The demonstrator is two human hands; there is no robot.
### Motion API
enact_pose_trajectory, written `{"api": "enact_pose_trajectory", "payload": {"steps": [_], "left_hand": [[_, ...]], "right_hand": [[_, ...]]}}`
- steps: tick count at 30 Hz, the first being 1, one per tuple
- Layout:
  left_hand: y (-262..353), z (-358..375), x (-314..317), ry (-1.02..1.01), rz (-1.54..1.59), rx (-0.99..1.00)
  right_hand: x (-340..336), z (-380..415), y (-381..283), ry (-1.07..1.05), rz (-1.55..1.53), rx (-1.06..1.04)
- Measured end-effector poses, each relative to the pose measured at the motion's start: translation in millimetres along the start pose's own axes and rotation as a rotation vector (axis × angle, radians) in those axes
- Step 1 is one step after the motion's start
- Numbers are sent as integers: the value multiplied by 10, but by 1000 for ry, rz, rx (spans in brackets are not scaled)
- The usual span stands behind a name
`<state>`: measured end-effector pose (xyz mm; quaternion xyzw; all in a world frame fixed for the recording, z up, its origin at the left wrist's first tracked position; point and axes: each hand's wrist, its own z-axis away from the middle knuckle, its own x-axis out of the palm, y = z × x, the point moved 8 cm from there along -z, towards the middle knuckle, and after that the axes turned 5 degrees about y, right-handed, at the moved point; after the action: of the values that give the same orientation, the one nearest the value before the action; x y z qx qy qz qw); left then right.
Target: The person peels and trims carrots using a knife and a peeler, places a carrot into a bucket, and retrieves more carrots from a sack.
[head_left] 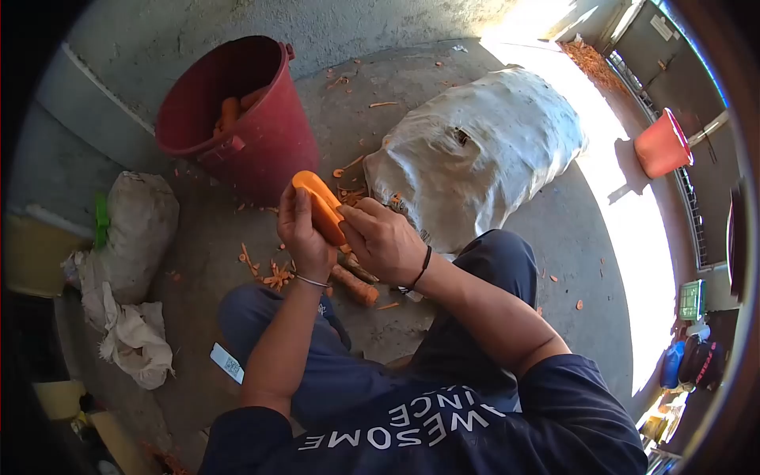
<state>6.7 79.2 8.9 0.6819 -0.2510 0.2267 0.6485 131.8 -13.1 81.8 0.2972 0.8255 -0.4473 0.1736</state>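
A bright orange carrot (310, 185) with a smooth, peeled-looking surface is held up in front of me. My left hand (305, 236) is closed around it, thumb along its side. My right hand (386, 244) is closed in a pinch against the carrot's right side; whatever its fingers grip is hidden. Below the hands, unpeeled-looking carrots (355, 286) lie on the floor between my legs. Orange peelings (277, 276) are scattered beside them.
A dark red bucket (269, 134) with carrots (229, 113) inside stands ahead on the left. A large whitish sack (491, 142) lies ahead on the right. A smaller sack (138, 229) leans at the left. A pink bucket (662, 146) stands far right, near a green crate (691, 301).
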Motion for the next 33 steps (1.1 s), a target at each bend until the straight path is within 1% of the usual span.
{"api": "enact_pose_trajectory", "payload": {"steps": [2,3,8,12,14,18,20,21,23,24,26,27,29,30,31,33], "left_hand": [[39,-10,-6,-10,15,-4],[-51,54,53,-3,34,-19],[20,55,68,-13,-12,-19],[17,35,39,-33,14,-15],[46,33,-10,37,-26,20],[151,-51,-53,73,-47,61],[215,-116,-106,117,-82,106],[265,-133,-86,122,-83,114],[354,-156,-78,169,-90,111],[375,-189,-105,173,-91,117],[299,-248,-174,168,-73,9],[282,-236,-184,169,-71,7],[3,-146,-124,97,46,-258],[-79,-85,-52,55,75,-343],[-100,-38,-18,49,77,-357],[-209,109,150,-52,161,-559]], "right_hand": [[75,6,70,-35,13,84],[-12,52,110,-49,31,93],[25,17,74,-58,6,102],[67,33,77,-64,24,122],[123,61,95,-95,57,181],[199,118,66,-103,72,176],[238,145,122,-178,99,255],[226,139,133,-182,95,247],[287,161,184,-322,146,230],[248,135,184,-324,143,224],[-20,-6,84,-66,-88,144],[-44,-53,77,-68,-86,146],[-160,-95,242,12,-100,344],[-151,-88,339,-5,-100,458],[-199,-109,361,0,-92,470],[-144,-100,435,-194,-59,557]]}}
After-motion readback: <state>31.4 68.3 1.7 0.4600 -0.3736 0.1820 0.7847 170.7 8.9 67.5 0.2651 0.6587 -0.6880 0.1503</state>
